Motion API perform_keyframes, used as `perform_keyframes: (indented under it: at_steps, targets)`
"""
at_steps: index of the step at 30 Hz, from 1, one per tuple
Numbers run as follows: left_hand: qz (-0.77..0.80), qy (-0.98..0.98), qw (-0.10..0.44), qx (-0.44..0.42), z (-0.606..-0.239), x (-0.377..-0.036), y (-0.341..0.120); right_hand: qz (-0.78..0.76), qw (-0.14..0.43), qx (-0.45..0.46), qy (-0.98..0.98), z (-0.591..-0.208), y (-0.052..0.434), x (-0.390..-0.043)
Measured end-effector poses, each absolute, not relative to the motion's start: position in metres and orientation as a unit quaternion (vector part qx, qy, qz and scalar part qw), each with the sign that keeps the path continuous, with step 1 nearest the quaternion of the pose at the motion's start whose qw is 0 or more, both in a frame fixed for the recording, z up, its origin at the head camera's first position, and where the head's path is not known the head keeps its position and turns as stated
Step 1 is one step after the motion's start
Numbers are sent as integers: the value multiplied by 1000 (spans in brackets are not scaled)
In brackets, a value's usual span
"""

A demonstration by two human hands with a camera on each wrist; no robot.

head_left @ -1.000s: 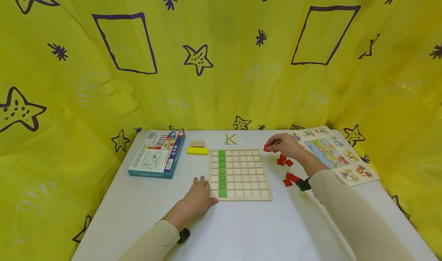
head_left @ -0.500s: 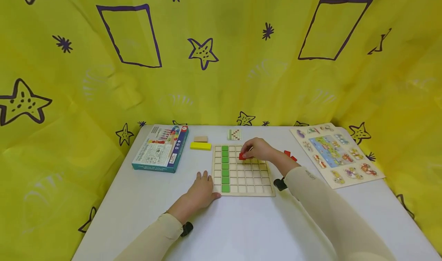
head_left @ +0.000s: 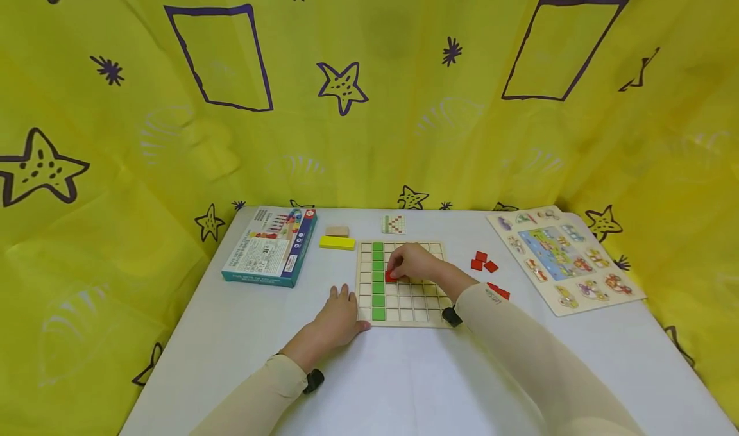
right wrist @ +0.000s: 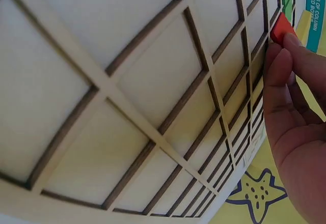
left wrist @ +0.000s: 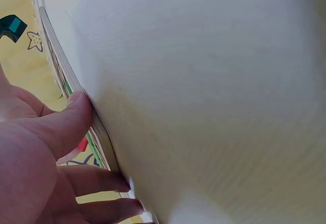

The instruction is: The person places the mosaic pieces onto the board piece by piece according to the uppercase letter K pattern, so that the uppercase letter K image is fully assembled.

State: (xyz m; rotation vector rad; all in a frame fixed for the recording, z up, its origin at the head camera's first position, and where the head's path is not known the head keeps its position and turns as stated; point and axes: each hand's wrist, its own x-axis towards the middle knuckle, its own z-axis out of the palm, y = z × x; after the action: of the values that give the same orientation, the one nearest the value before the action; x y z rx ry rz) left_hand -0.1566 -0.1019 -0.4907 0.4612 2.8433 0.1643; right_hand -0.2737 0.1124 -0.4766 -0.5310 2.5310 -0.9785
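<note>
Nearest us, the left hand (head_left: 335,319) lies flat on the white worktop (head_left: 404,378), fingers relaxed, thumb against the near left edge of the wooden grid board (head_left: 404,298); it holds nothing. The right hand (head_left: 417,264) reaches over the board and pinches a red tile (head_left: 391,275) at a cell just right of the column of green tiles (head_left: 378,282); its fingers cover several cells. Loose red tiles (head_left: 482,261) lie right of the board, one partly hidden by the sleeve. Beyond sit a yellow block (head_left: 337,243), a tan block (head_left: 337,231) and a small pattern card (head_left: 393,224). On the blue box (head_left: 270,254) the right wrist view shows only "COLUMN BEADED". The picture puzzle board (head_left: 562,256) lies far right, its drawings too small to make out
</note>
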Motion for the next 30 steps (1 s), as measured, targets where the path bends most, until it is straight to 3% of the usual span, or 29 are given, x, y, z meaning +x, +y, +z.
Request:
perform_keyframes:
  at_steps: [19,30]
  targets:
    - [61,978,131,151,-494,-159,-101,-333,164,-193,908,-477,118,-266]
    - [62,977,137,150,-488,-157,-100,-369,140,-144,908,-448,175,-277]
